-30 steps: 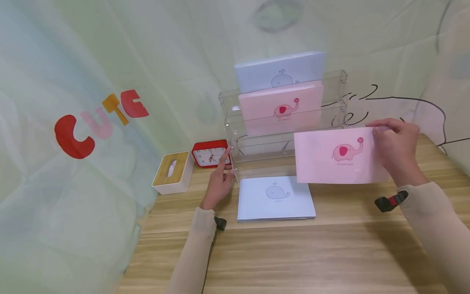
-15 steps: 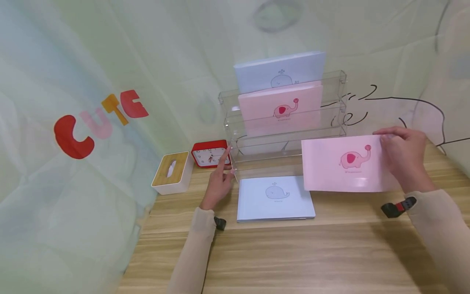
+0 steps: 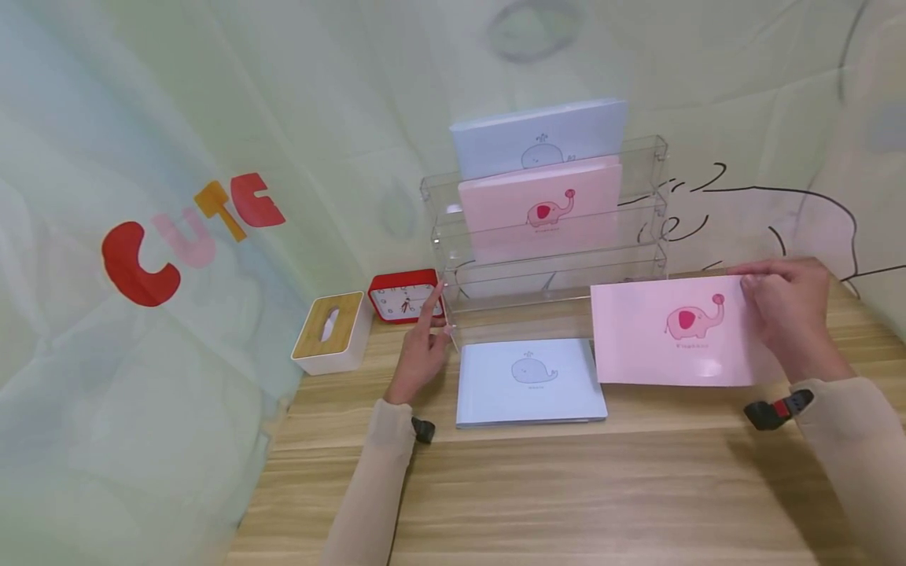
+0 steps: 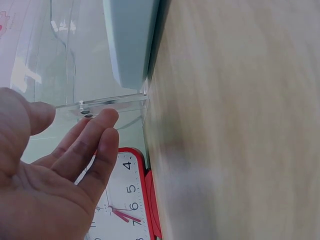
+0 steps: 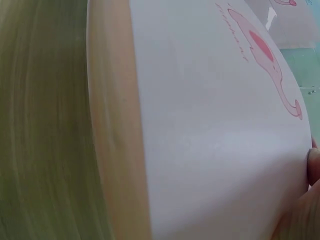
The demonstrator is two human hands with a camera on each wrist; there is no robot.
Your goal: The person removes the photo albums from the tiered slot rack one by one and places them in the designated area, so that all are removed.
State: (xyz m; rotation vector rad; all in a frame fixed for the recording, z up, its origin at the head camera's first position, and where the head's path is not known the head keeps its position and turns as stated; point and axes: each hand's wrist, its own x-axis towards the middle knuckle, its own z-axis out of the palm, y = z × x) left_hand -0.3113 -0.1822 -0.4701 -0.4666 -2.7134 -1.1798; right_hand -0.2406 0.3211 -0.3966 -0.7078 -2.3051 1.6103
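My right hand [image 3: 796,310] pinches the right edge of a pink booklet [image 3: 637,334] with an elephant on its cover, thumb in front. The booklet is held above the table, cover up, its left edge near a pale blue whale booklet [image 3: 488,393] lying flat. In the right wrist view the pink cover [image 5: 200,100] bows slightly. My left hand [image 3: 421,354] touches the left side of a clear acrylic tiered rack [image 3: 495,295], its fingers [image 4: 82,150] extended near the side panel. The rack's upper tiers hold another pink elephant booklet [image 3: 502,212] and a blue whale booklet [image 3: 488,149].
A red alarm clock [image 3: 382,310] stands just left of the rack, close behind my left hand. Beside it is a white tissue box [image 3: 347,358] with a wooden lid. A printed curtain [image 3: 340,118] hangs behind the wood-grain table [image 3: 566,503].
My right hand has moved the pink booklet down and to the right, away from the rack and towards the table. My left hand has stayed at the rack's side.
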